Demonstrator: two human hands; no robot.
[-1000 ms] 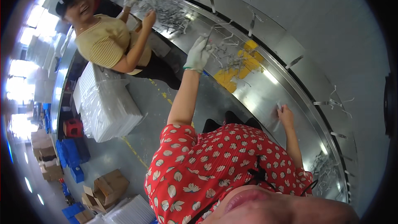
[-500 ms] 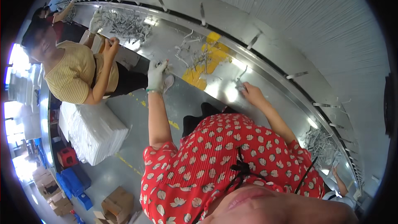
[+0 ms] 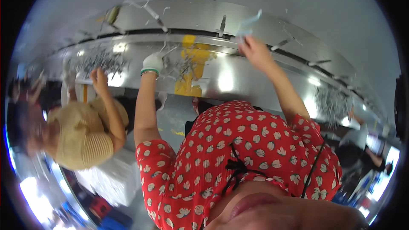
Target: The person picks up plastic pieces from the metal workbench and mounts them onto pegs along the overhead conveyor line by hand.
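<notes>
My left hand (image 3: 153, 62), in a white glove with a green cuff, is over the metal worktop (image 3: 208, 83). Its fingers look curled; thin pale strips (image 3: 169, 52) show just beyond them, but I cannot make out what is gripped. A heap of thin grey scraps (image 3: 187, 69) lies beside it on a yellow patch (image 3: 187, 89). My bare right hand (image 3: 255, 52) is raised at the far rail, closed on a pale blue, blurred piece with a curved tail (image 3: 252, 22). Dark-tipped, blade-like pieces, one of them a grey upright piece (image 3: 222, 26), stand along the rail's dark slot.
Larger grey scrap heaps lie to the left (image 3: 100, 63) and right (image 3: 332, 104). A co-worker in a yellow top (image 3: 81, 136) stands close on my left; another person (image 3: 355, 138) is at the right. A wrapped white stack (image 3: 110, 179) stands behind at lower left.
My right hand has moved up and away to the rail, carrying the pale blue piece. My left hand has gone from the worktop's near edge to beside the scraps. The view has turned.
</notes>
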